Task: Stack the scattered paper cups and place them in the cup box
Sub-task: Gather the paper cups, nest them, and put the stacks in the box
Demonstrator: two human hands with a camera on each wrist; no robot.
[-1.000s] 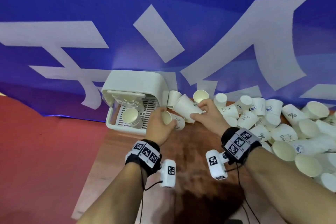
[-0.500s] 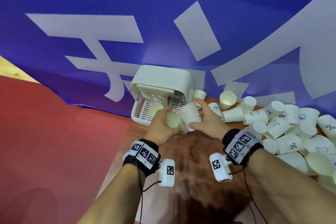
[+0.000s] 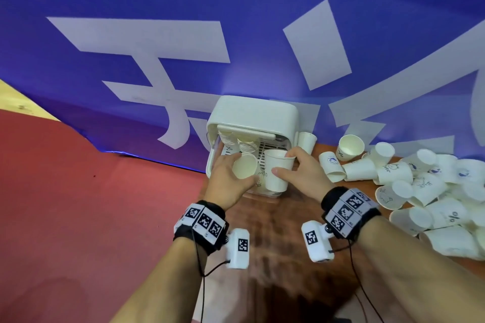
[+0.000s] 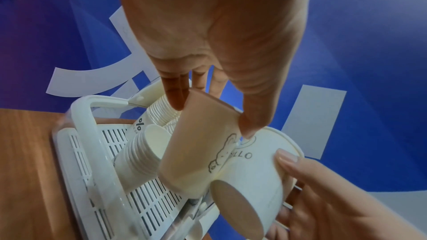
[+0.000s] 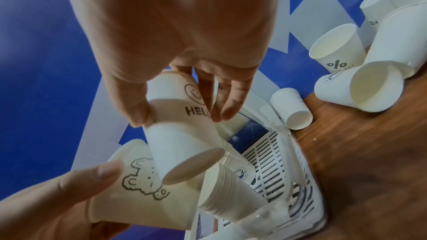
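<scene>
Hiding the cup box (image 3: 252,118) floor, both held cups (image 3: 278,173)

Head view looks down; both close wrist views share the cup box (image 4: 76,121).

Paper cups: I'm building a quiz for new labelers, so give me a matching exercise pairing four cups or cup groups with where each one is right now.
Things:
1. bear-print white paper cup
2. HELLO-print white paper cup
3. nested white paper cup stacks
4. percent-print white paper cup

Places:
a. inside the white plastic cup box
b. gripped by the right hand
c. on the brown wooden table, right of the box
d. gripped by the left hand

Pairs: 1-d, 2-b, 3-a, 4-c
</scene>
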